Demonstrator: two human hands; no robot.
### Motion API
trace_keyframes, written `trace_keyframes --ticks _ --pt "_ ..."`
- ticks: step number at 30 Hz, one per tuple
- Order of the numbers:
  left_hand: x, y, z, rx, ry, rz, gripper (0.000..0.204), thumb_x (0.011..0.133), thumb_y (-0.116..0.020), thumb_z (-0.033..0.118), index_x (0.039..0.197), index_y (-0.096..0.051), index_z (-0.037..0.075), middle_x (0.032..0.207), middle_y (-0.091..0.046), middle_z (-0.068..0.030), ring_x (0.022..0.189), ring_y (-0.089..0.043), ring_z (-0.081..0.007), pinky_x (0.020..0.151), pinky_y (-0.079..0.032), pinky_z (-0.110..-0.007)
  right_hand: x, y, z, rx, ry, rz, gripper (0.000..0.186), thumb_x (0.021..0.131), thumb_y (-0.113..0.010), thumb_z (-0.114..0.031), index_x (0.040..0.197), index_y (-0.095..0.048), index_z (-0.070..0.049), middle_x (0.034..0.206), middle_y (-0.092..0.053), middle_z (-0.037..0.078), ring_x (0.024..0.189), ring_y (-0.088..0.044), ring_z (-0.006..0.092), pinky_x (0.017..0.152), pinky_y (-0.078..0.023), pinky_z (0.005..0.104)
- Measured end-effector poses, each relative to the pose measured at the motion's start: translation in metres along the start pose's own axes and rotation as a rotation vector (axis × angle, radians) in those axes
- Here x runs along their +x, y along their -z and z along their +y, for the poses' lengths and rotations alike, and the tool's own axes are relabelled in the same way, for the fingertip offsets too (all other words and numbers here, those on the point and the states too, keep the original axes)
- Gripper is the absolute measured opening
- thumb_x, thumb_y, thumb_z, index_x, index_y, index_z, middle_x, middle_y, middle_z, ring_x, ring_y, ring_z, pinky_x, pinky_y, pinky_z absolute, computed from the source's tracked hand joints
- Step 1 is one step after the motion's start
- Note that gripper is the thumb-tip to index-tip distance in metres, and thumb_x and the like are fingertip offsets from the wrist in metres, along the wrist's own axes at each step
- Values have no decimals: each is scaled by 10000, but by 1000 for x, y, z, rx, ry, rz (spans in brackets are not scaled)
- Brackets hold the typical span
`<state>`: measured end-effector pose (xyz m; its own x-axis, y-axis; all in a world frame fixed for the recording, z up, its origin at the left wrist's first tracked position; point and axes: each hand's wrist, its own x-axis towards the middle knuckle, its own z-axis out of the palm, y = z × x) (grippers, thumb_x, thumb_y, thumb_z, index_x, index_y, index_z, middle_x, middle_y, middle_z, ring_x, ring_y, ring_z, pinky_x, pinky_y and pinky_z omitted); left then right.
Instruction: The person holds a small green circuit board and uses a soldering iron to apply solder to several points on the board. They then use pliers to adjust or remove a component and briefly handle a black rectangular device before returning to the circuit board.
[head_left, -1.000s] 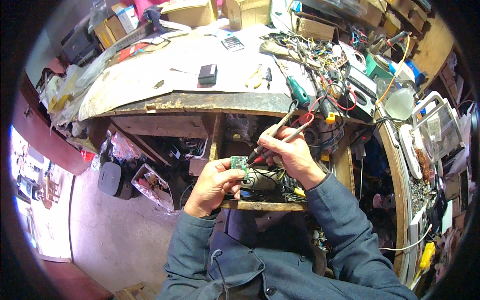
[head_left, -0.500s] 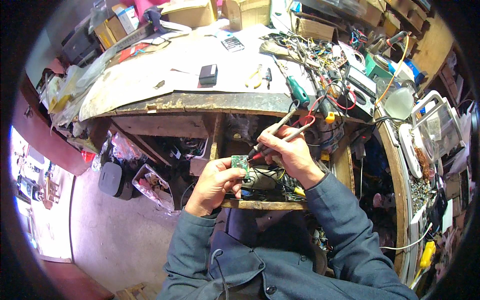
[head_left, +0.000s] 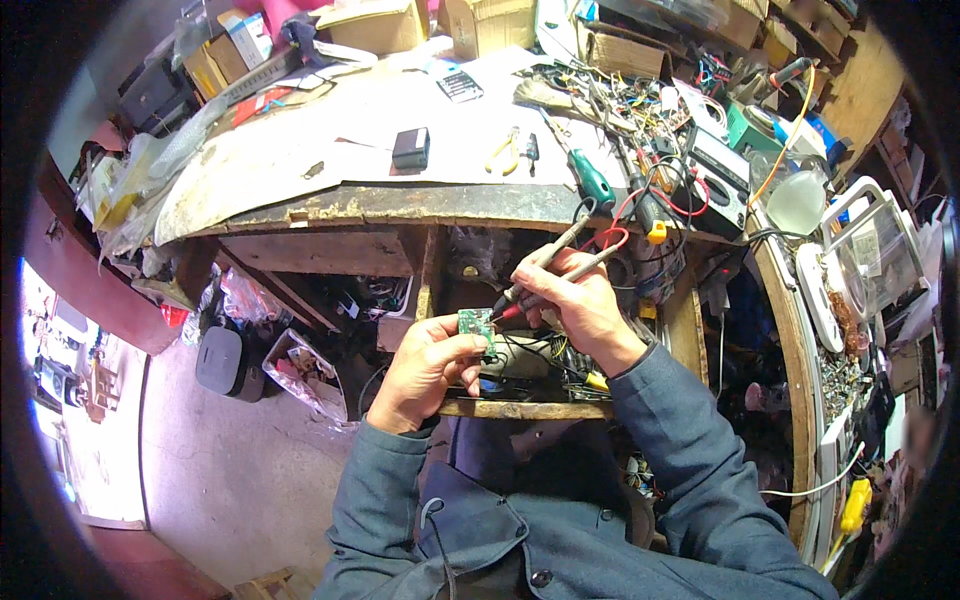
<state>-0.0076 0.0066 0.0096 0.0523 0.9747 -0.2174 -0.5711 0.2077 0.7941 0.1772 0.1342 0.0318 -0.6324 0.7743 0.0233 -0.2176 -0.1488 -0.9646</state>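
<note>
My left hand (head_left: 425,370) pinches a small green circuit board (head_left: 476,325) by its lower left part, thumb across its face, over an open wooden drawer (head_left: 520,408). My right hand (head_left: 585,310) grips two test probes (head_left: 549,250), one tipped black and one red, with their tips at the board's right edge; whether both touch it I cannot tell. Red and black leads run up from the probes toward a meter-like box (head_left: 718,185). On the worktop beyond lie a green-handled screwdriver (head_left: 590,178), yellow-handled pliers (head_left: 500,152) and a small black box (head_left: 410,149).
The worktop's worn front edge (head_left: 370,210) crosses above my hands. Tangled wires (head_left: 620,100) and cardboard boxes (head_left: 480,28) crowd its back and right. A waste box (head_left: 305,370) and black bin (head_left: 228,360) stand on the floor at left. A cluttered side shelf (head_left: 830,370) flanks my right arm.
My hands, the board and the probes sit slightly further left in the picture, as does the scene around them. The grips stay the same, with the probe tips still at the board.
</note>
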Motion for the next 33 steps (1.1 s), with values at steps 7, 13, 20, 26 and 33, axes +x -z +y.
trace_keyframes --ticks 7,13,20,26,33 --pt "-2 0 0 -1 1 1 159 909 -689 98 1024 -646 -3 770 -632 -34 555 -574 -113 487 -554 -287 0 -3 1 -21 -10 21 197 931 -744 -236 966 -674 -55 861 -675 26 705 -641 109 565 -524 261" --pt "0 -4 0 3 -2 -3 184 896 -702 110 1029 -639 0 761 -617 -25 559 -551 -105 490 -544 -285 -5 -5 -6 -16 -28 58 171 935 -734 -213 958 -672 -56 841 -686 29 690 -647 112 572 -524 261" --pt "-6 -6 4 1 -17 12 217 888 -681 76 1066 -634 -39 801 -638 -54 574 -565 -114 520 -551 -292 -1 -5 -5 -108 -1 -18 223 949 -711 -250 1008 -687 -37 854 -711 34 709 -645 99 600 -523 251" --pt "-1 -8 3 38 -33 13 198 918 -662 89 1069 -635 -35 822 -656 -62 593 -589 -111 520 -556 -295 -1 0 -5 -112 2 -4 230 948 -710 -265 973 -690 -36 835 -698 24 674 -623 86 588 -513 243" --pt "1 -1 -3 -19 -77 87 395 1019 -547 279 1157 -635 -80 806 -655 -88 604 -611 -173 559 -573 -346 -1 -3 -1 -42 -1 76 200 937 -731 -239 979 -680 -51 822 -683 16 680 -625 90 570 -505 251"
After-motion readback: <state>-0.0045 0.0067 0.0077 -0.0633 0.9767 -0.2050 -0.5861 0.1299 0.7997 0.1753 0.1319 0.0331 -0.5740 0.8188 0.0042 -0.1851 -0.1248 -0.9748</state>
